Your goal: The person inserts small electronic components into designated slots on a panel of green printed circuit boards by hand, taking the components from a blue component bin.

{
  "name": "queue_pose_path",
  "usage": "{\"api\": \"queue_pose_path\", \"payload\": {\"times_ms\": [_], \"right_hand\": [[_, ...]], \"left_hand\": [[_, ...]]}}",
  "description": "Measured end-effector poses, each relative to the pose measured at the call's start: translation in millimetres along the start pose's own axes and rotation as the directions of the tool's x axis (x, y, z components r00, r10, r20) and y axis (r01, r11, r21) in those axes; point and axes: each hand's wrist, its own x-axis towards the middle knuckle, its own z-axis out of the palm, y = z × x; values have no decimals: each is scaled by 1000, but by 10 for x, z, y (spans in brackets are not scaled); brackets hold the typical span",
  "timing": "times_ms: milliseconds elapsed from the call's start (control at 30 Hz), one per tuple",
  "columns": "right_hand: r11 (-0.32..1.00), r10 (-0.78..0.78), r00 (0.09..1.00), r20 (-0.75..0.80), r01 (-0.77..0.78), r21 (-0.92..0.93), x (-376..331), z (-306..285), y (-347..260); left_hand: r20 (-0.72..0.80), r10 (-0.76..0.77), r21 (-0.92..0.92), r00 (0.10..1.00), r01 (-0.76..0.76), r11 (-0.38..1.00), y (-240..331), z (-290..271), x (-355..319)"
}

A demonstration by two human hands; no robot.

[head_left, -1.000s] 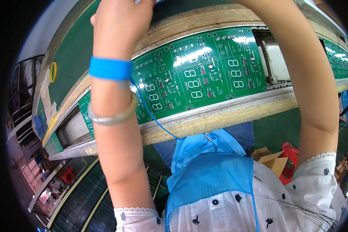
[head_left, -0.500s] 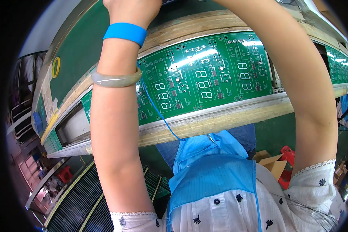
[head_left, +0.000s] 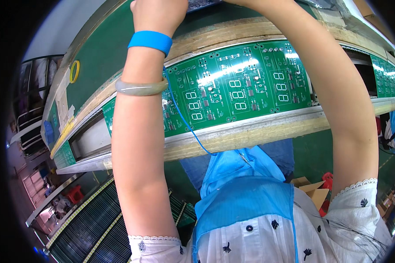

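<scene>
Both arms reach up past the top edge of the head view. My left hand [head_left: 160, 17] is cut off there, wearing a blue wrist strap [head_left: 150, 42] and a pale bangle [head_left: 140, 88]; its fingers are out of sight. Only a sliver of my right hand [head_left: 245, 2] shows at the same edge. Between the hands lies the edge of a dark, shiny item [head_left: 202, 6], too cropped to name. Below them, a green circuit board panel [head_left: 221, 98] with white digit displays rests between two rails. A thin blue cord [head_left: 180, 113] hangs from the strap across the board.
A wooden-edged front rail [head_left: 250, 136] runs before me. More green boards [head_left: 388, 79] sit along the line at the right. A yellow tape ring [head_left: 75, 72] lies at the left. Black slotted racks [head_left: 90, 219] stand at lower left, a cardboard box [head_left: 314, 190] at lower right.
My left arm and the board appear slightly further right and lower in the picture. More of the dark item shows between my hands.
</scene>
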Motion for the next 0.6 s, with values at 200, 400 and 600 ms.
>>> {"api": "queue_pose_path", "payload": {"times_ms": [200,400,600], "right_hand": [[999,6,1000,-10,-5,34,-29,-104,-73],[943,22,980,196,45,-330,81,193,-175],[965,37,900,434,82,-251,139,-83,-171]], "left_hand": [[10,-46,-23,999,46,999,-14,-23,-3],[-6,-182,-65,983,181,981,-35,-128,-78],[187,-339,-347,922,385,855,62,-265,-144]]}}
